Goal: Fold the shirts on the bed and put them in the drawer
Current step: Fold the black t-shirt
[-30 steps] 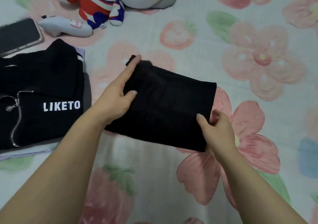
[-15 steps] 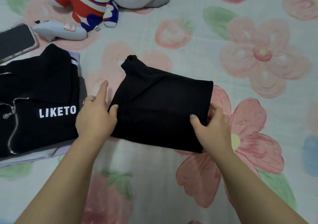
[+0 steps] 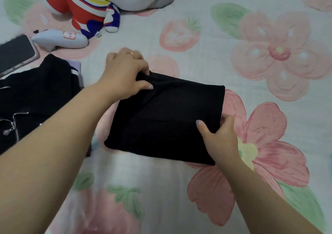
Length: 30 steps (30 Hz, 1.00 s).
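A folded black shirt (image 3: 167,118) lies in the middle of the flowered bed sheet (image 3: 197,57). My left hand (image 3: 125,74) grips its far left corner, fingers curled over the bunched fabric. My right hand (image 3: 221,138) pinches the near right edge, thumb on top and fingers underneath. To the left sits a pile of folded clothes topped by a black zip garment (image 3: 36,104), partly hidden by my left forearm. No drawer is in view.
A phone (image 3: 16,52) lies at the far left edge. A white handheld device (image 3: 61,39) and a colourful plush toy (image 3: 86,5) lie behind the pile. The bed stretches open to the right and toward me.
My left hand moved from the shirt's near left side up to its far left corner and now grips it. The right hand kept its hold on the right edge.
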{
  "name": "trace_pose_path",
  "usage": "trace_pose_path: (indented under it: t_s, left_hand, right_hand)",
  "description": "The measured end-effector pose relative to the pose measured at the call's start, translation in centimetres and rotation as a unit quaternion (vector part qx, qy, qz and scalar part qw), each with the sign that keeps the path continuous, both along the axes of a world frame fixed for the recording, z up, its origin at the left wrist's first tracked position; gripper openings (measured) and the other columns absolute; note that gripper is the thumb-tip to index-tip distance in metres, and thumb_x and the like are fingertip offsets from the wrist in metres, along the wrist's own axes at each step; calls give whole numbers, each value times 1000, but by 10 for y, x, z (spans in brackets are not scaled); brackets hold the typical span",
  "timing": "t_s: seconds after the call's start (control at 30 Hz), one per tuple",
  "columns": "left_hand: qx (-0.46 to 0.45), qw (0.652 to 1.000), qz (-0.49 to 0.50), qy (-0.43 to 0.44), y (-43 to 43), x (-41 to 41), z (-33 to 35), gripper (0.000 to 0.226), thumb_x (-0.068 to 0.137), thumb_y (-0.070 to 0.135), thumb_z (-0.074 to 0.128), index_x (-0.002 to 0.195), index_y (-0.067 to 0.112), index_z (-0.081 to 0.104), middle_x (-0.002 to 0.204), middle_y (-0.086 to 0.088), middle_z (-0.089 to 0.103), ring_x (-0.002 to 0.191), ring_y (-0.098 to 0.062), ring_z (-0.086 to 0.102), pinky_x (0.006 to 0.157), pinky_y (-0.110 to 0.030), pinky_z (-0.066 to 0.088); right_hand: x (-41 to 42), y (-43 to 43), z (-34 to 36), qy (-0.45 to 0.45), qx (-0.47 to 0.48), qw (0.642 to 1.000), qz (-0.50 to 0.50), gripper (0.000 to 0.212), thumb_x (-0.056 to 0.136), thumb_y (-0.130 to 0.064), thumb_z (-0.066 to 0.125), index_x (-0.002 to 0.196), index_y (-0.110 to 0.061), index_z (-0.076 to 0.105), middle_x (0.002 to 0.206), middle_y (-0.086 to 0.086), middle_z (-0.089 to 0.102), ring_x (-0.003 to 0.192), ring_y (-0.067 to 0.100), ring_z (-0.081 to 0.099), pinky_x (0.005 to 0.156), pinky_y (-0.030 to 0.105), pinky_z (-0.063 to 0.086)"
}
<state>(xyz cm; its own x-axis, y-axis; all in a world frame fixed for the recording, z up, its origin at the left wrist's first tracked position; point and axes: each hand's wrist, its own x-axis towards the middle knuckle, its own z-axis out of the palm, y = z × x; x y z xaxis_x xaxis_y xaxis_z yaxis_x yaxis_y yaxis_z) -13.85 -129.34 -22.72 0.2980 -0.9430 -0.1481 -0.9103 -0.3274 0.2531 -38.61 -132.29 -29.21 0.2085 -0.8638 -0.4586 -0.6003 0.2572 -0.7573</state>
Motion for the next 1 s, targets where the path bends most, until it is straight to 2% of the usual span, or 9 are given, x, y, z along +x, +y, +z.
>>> trace_pose_path:
  t_s: [0.13,0.23,0.33,0.43,0.53,0.73,0.8,0.87,1.0]
  left_hand:
    - [-59,990,-21,127,30,-12,6,20,81,29,67,80,20,50,63,8,49,59,-14,46,59,-24,38]
    - [-145,967,161,137,24,-7,-13,14,84,26,64,84,18,53,68,9,50,65,-12,49,58,-11,36]
    - [-126,949,256,136,9,8,-33,24,87,29,60,107,16,57,95,0,57,96,-23,53,76,-24,37]
    - [-90,990,85,61,-2,12,-39,49,83,49,51,126,24,54,124,0,57,126,-27,37,101,-34,21]
    - [-5,995,-96,-25,-9,8,-40,52,77,62,52,114,26,62,116,0,63,130,-27,30,107,-39,0]
    - [49,983,109,-136,11,32,-39,50,81,63,47,89,17,64,107,-11,55,113,-33,38,95,-46,23]
    - [-27,969,239,-50,24,33,-40,45,82,60,50,96,18,59,110,-15,54,106,-33,47,89,-44,33]
    - [-75,904,388,166,35,22,-41,53,75,64,57,99,17,52,109,-12,57,97,-28,56,79,-36,42]
    - [56,822,404,398,53,-14,-36,71,52,55,80,103,10,61,105,-4,67,93,-21,64,79,-32,49]
  right_hand:
    - [-1,0,-3,0,-12,1000,8,41,83,-32,65,108,-21,35,84,-20,45,78,8,52,68,22,40]
    - [0,0,-4,6,-17,1000,12,41,83,-34,65,108,-22,35,84,-22,44,82,12,53,72,27,41]
    - [-1,0,-5,10,-29,999,19,44,83,-35,64,113,-19,37,84,-24,43,81,12,51,71,27,39]
    - [-2,0,-7,18,-37,999,29,42,83,-37,64,111,-20,36,84,-23,43,80,11,50,70,27,38]
    - [-2,0,-9,28,-41,998,33,43,84,-38,63,111,-20,35,84,-20,45,78,12,50,68,27,37]
    - [0,-2,-5,34,-24,999,28,42,83,-38,64,109,-22,35,95,-10,52,83,16,53,71,31,42]
    - [4,-5,-2,29,10,1000,3,41,79,-40,66,104,-23,38,90,-11,54,81,14,56,72,33,47]
    - [8,-12,1,1,61,997,-42,41,75,-44,67,100,-21,45,89,-11,57,79,10,57,66,29,48]
    - [15,-22,5,-72,88,992,-56,31,82,-38,64,105,-19,53,96,-8,61,89,13,60,70,27,49]
